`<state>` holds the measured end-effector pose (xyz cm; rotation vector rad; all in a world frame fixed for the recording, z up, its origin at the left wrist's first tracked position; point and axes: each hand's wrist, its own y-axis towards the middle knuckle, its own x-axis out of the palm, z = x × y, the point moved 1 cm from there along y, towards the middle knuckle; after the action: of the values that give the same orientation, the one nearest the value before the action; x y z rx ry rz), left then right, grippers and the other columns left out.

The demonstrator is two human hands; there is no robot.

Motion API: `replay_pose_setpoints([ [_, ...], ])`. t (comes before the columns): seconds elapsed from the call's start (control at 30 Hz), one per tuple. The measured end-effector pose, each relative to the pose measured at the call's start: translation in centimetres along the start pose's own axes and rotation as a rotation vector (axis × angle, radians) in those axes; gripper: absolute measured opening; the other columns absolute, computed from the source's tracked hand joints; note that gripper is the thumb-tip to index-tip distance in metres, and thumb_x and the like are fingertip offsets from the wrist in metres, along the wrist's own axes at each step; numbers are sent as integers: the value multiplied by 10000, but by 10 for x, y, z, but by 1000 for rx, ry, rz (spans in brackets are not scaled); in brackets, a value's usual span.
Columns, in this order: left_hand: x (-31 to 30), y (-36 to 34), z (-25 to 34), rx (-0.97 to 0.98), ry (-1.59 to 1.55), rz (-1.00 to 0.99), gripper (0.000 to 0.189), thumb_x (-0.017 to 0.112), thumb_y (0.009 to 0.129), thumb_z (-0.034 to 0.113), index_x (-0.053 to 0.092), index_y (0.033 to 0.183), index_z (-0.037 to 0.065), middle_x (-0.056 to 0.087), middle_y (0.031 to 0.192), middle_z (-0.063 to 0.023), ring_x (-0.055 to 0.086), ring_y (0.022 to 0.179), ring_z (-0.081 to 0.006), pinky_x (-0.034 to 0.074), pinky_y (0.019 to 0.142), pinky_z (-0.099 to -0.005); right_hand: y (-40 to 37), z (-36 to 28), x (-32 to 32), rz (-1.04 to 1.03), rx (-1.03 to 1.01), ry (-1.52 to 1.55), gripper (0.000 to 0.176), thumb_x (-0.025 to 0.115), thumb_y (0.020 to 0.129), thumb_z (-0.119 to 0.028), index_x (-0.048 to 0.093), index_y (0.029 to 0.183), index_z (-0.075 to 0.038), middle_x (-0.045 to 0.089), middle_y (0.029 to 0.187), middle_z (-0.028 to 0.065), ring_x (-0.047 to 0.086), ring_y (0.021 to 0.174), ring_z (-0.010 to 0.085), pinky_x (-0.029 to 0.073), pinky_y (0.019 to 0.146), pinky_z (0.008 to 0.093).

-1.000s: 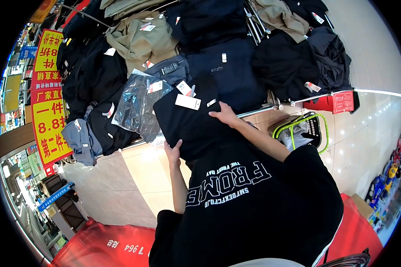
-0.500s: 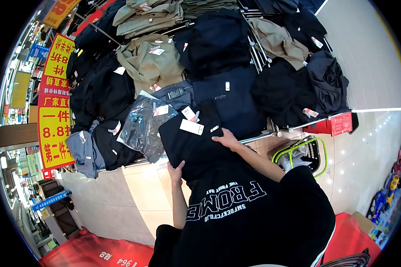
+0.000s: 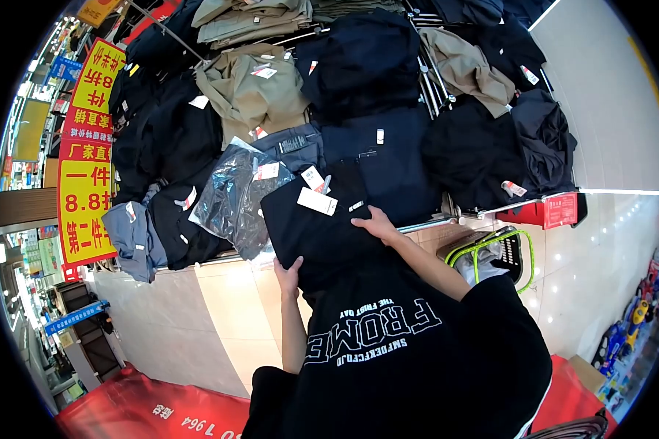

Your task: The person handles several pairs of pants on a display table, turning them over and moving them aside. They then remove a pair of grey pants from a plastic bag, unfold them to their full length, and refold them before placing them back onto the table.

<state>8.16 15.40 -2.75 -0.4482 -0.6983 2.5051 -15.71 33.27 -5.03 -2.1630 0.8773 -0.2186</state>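
Note:
A folded black garment (image 3: pixel 300 227) with white and red tags (image 3: pixel 317 201) is held in front of my body, over the near edge of the display. My left hand (image 3: pixel 288 274) grips its lower left edge, thumb on top. At its right side my right hand (image 3: pixel 374 224) pinches the edge near a small white label; the fingers beneath the cloth are hidden. Just beyond lie a dark garment in a clear plastic bag (image 3: pixel 234 197) and a folded navy garment (image 3: pixel 388 164).
Khaki (image 3: pixel 260 91), black (image 3: pixel 468 143) and grey-blue (image 3: pixel 135 238) clothes cover the metal rack. A red and yellow sign (image 3: pixel 88 157) stands at the left. A green-rimmed basket (image 3: pixel 490 256) and red box (image 3: pixel 542 211) are at the right.
The view has shifted slightly, so the rack and sign sit a little differently in the frame. Both hands keep their hold on the black garment.

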Motion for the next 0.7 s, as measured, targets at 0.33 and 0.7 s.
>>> replay_pose_setpoints([
  [0.33, -2, 4, -7, 14, -22, -7, 550, 737, 756, 26, 459, 1229, -12, 579, 1182, -167, 558, 1087, -276, 430, 963, -355, -16, -18, 0, 73, -78, -45, 743, 752, 722, -333, 482, 1279, 78, 550, 1258, 245, 526, 1180, 356, 413, 1000, 375],
  [0.7, -4, 1, 1, 3, -87, 11, 457, 698, 791, 10, 497, 1199, -36, 600, 1152, -162, 583, 1050, -270, 451, 940, -345, -25, -90, 36, 72, -791, -270, 588, 733, 739, -274, 540, 1176, 68, 606, 1094, 253, 567, 1041, 409, 445, 906, 427],
])
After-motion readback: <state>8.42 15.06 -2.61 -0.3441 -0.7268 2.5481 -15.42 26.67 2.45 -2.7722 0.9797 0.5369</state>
